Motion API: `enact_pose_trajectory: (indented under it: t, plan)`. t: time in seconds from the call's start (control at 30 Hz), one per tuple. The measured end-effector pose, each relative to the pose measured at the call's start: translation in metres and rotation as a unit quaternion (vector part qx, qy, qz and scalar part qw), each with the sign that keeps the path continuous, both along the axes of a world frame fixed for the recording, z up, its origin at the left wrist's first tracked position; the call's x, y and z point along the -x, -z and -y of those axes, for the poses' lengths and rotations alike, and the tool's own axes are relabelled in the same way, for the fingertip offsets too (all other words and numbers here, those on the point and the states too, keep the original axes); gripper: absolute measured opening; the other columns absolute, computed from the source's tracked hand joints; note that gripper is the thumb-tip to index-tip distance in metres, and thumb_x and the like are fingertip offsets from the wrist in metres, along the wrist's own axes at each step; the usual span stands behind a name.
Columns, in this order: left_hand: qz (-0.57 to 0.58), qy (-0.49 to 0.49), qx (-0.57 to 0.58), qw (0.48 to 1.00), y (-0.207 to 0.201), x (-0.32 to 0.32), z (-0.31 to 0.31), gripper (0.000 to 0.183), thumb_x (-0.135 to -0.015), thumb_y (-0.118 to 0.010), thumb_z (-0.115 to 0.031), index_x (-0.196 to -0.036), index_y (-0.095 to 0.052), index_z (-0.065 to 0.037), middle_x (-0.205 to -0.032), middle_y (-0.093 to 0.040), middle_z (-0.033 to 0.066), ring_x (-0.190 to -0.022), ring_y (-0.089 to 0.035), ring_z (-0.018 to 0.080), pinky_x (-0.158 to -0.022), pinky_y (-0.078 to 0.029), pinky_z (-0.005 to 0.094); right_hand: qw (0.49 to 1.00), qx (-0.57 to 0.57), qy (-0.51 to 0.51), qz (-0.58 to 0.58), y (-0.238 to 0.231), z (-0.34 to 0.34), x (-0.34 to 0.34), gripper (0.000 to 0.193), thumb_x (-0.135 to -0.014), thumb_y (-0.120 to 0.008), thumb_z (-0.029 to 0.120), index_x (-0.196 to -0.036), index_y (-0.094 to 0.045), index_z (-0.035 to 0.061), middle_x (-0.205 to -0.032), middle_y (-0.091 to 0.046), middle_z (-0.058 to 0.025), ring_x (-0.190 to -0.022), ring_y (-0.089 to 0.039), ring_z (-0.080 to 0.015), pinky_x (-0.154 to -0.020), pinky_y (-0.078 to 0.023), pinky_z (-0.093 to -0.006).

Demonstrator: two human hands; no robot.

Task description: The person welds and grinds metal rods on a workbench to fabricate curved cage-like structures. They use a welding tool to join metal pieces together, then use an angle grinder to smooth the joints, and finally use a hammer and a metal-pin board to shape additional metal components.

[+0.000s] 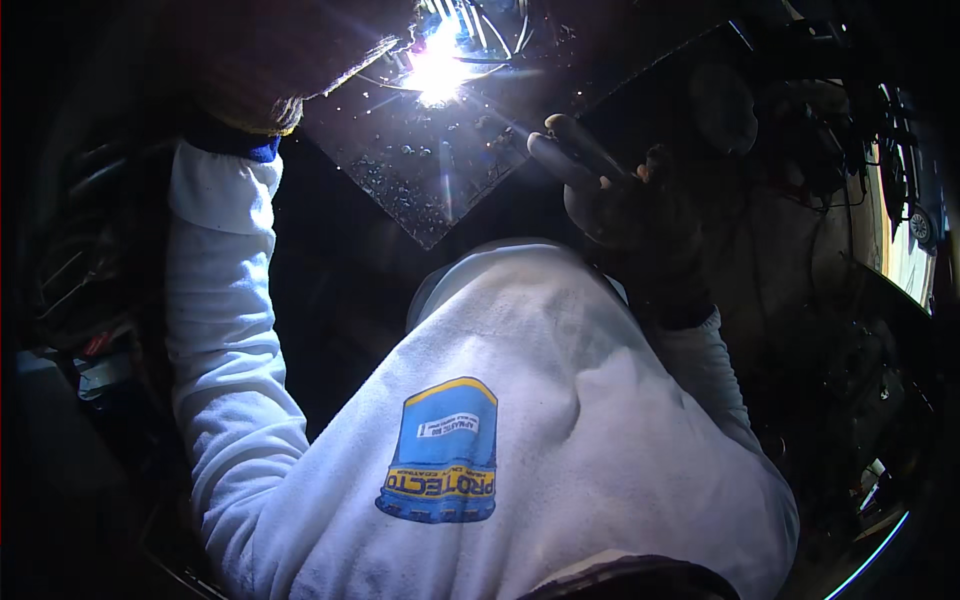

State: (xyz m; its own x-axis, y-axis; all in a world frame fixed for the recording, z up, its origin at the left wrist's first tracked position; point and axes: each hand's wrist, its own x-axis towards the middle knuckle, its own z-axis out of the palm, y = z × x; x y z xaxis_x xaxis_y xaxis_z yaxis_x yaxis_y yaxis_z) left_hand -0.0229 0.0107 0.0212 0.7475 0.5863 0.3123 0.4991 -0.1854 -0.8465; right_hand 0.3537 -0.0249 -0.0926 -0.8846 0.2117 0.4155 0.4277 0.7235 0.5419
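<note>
A blinding white welding arc (pixel 437 75) burns at the top middle, over a dark metal plate (pixel 400 180) strewn with small beads. My left hand (pixel 290 55), in a dark glove with a frayed cuff, reaches in beside the arc from the left. Shadow and glare hide its fingers and anything they hold. To the right of the plate's near corner is my right hand (pixel 615 195), dim and in a dark glove. Two of its fingers stretch toward the plate's right edge, and nothing shows between them. Curved metal strips (pixel 490 30) gleam just behind the arc.
My white long-sleeved top (pixel 560 380) fills the lower middle. A pale rounded object (pixel 724 108) and dark cables (pixel 850 190) show at the right, near a bright opening with a car wheel (pixel 921 224) beyond. Dim clutter (pixel 100 350) lies at the left.
</note>
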Motion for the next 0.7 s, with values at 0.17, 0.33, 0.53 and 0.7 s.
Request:
enact_pose_trajectory:
  t: [0.17, 0.33, 0.53, 0.7]
  plan:
    - [-0.006, 0.008, -0.021, 1.0, 0.0, 0.006, -0.001, 0.014, -0.096, -0.057, -0.025, -0.093, -0.064, -0.014, -0.076, -0.057, 0.001, -0.067, -0.058, 0.0151, -0.053, -0.048, 0.0342, 0.995, 0.092, -0.007, 0.024, 0.009, -0.001, -0.015, 0.042, -0.092, -0.062, 0.025, -0.132, -0.055, 0.0183, -0.129, -0.055, -0.0181, -0.115, -0.058, -0.0404, -0.098, -0.055, -0.045]
    - [-0.105, 0.025, -0.18, 0.978, 0.003, 0.007, -0.004, 0.014, -0.097, -0.056, -0.023, -0.091, -0.064, -0.014, -0.073, -0.055, 0.0005, -0.064, -0.057, 0.0139, -0.05, -0.047, 0.0337, 0.947, 0.308, 0.028, -0.088, -0.012, 0.011, -0.004, 0.061, -0.084, -0.071, 0.031, -0.138, -0.051, 0.0121, -0.124, -0.056, -0.0183, -0.116, -0.059, -0.0356, -0.101, -0.053, -0.0444]
    - [0.018, 0.02, -0.002, 1.0, -0.01, -0.001, 0.004, 0.012, -0.095, -0.059, -0.022, -0.094, -0.066, -0.012, -0.074, -0.059, 0.0039, -0.062, -0.059, 0.0188, -0.051, -0.048, 0.0329, 0.763, 0.583, -0.007, -0.277, 0.0, 0.015, -0.01, 0.089, -0.07, -0.083, 0.033, -0.143, -0.042, 0.0023, -0.122, -0.06, -0.0193, -0.1, -0.066, -0.0347, -0.085, -0.057, -0.0416]
    - [-0.127, -0.207, -0.124, 0.962, -0.01, -0.026, 0.019, 0.017, -0.092, -0.062, -0.025, -0.098, -0.068, -0.011, -0.073, -0.059, 0.0052, -0.064, -0.059, 0.0221, -0.055, -0.051, 0.0368, 0.865, 0.465, 0.049, -0.182, -0.018, 0.014, -0.013, 0.121, -0.057, -0.093, 0.038, -0.15, -0.03, -0.009, -0.118, -0.065, -0.0195, -0.092, -0.068, -0.0368, -0.08, -0.057, -0.0436]
